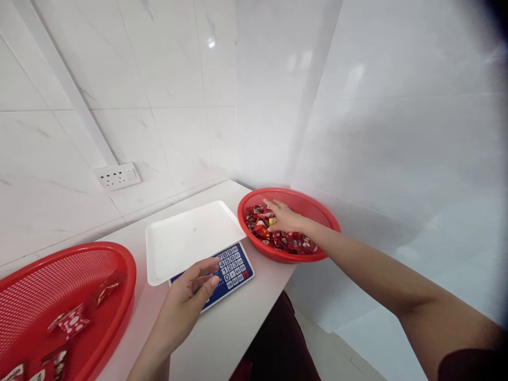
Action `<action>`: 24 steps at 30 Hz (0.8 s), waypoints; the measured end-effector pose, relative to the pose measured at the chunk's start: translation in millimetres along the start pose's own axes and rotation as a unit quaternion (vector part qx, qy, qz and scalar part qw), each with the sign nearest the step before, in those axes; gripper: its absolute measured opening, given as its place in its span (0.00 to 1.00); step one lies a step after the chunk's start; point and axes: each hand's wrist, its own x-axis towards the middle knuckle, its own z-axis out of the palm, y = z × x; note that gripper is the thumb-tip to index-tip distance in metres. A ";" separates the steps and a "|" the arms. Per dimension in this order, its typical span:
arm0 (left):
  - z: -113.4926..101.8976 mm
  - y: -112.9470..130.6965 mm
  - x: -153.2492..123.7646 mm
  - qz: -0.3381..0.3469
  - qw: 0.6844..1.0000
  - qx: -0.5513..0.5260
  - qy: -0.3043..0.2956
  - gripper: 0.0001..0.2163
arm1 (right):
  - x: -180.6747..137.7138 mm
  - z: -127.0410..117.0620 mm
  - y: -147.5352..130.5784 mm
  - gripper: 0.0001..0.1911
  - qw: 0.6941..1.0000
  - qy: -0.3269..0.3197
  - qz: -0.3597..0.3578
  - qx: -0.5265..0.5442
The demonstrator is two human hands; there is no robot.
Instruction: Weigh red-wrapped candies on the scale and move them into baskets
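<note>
My right hand reaches into the right red plastic basket, its fingers spread over a pile of small red-wrapped packets. A yellow spot on one wrapper shows beside my thumb; I cannot tell whether the fingers touch it. My left hand hovers over the digital scale's blue keypad, fingers loosely curved, thumb apart from them, nothing between. Behind the keypad lies the scale's white weighing tray, with nothing on it.
Another red basket stands at the left, holding several wrapped packets. All of this rests on a white table in a corner between tiled walls. A power socket is fixed on the left wall. The table's front edge runs beside my dark-clothed leg.
</note>
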 end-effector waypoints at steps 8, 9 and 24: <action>-7.9 0.3 -2.2 -0.007 1.000 -0.012 -0.006 0.15 | 11.9 37.9 -28.3 0.45 0.999 -0.052 0.013 0.008; -9.6 -0.4 -2.4 -0.007 1.000 -0.015 -0.001 0.15 | 12.8 37.6 -27.3 0.41 0.999 -0.043 0.007 0.019; -39.9 -14.8 -2.1 0.007 0.996 -0.081 0.047 0.16 | 10.2 -16.1 13.3 0.14 0.873 0.105 0.129 0.459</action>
